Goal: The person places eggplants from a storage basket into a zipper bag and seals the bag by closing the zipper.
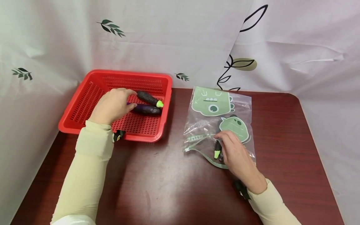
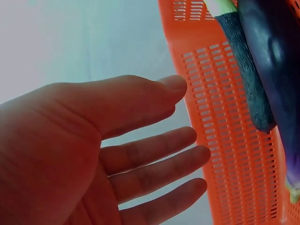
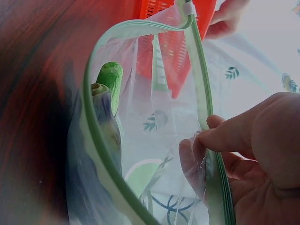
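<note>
My left hand [image 1: 112,106] hovers over the red basket [image 1: 166,118] with fingers apart, holding nothing. Close to its fingertips, inside the basket, lie a dark cucumber [image 1: 145,97] with a bright green end and a purple eggplant [image 1: 147,109]; the left wrist view shows a gap between hand and vegetables. With thumb and fingers my right hand [image 1: 239,157] pinches the upper edge of a clear zip bag [image 1: 189,125], whose mouth gapes. In the bag are an eggplant [image 3: 107,117] and a cucumber [image 3: 112,77], partly hidden by the bag's rim.
The bag lies on a dark red wooden table [image 1: 152,175], to the right of the basket. Green cartoon prints [image 1: 211,103] cover part of the bag, and a white slider [image 3: 189,8] sits at one end of its zip. A pale leaf-patterned curtain [image 1: 146,37] hangs behind.
</note>
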{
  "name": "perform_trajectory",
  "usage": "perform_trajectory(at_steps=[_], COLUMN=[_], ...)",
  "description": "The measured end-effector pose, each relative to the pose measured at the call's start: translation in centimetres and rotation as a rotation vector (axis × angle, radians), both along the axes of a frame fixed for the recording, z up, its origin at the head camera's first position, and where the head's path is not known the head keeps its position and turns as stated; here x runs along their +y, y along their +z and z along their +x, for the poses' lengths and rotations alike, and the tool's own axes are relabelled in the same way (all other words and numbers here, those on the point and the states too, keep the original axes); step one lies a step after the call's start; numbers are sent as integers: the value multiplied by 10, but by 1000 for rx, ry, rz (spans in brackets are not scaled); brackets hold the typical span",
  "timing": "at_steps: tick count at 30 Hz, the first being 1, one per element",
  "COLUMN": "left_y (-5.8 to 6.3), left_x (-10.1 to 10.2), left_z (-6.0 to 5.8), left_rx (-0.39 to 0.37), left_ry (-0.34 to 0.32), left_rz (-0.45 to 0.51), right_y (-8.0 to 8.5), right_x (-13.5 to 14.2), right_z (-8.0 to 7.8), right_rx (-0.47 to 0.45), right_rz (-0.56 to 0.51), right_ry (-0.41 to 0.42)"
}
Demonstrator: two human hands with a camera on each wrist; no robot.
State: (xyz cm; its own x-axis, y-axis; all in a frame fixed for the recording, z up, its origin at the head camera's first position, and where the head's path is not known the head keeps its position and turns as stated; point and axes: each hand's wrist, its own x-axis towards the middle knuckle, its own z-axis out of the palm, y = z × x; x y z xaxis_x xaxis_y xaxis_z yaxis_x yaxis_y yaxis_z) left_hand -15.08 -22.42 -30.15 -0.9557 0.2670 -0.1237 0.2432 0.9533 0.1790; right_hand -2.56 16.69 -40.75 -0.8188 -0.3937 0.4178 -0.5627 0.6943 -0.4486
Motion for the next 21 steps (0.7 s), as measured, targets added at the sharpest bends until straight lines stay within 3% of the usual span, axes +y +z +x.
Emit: perform_trajectory(at_steps=[21], left_y=[-3], left_x=[-19], left_z=[-33], left_rx=[-102], left_ry=[-37], left_rz=[-74], right_y=[0], right_x=[1], right_z=[0], right_rx=[13], right_rz=[-6], right_ry=[2])
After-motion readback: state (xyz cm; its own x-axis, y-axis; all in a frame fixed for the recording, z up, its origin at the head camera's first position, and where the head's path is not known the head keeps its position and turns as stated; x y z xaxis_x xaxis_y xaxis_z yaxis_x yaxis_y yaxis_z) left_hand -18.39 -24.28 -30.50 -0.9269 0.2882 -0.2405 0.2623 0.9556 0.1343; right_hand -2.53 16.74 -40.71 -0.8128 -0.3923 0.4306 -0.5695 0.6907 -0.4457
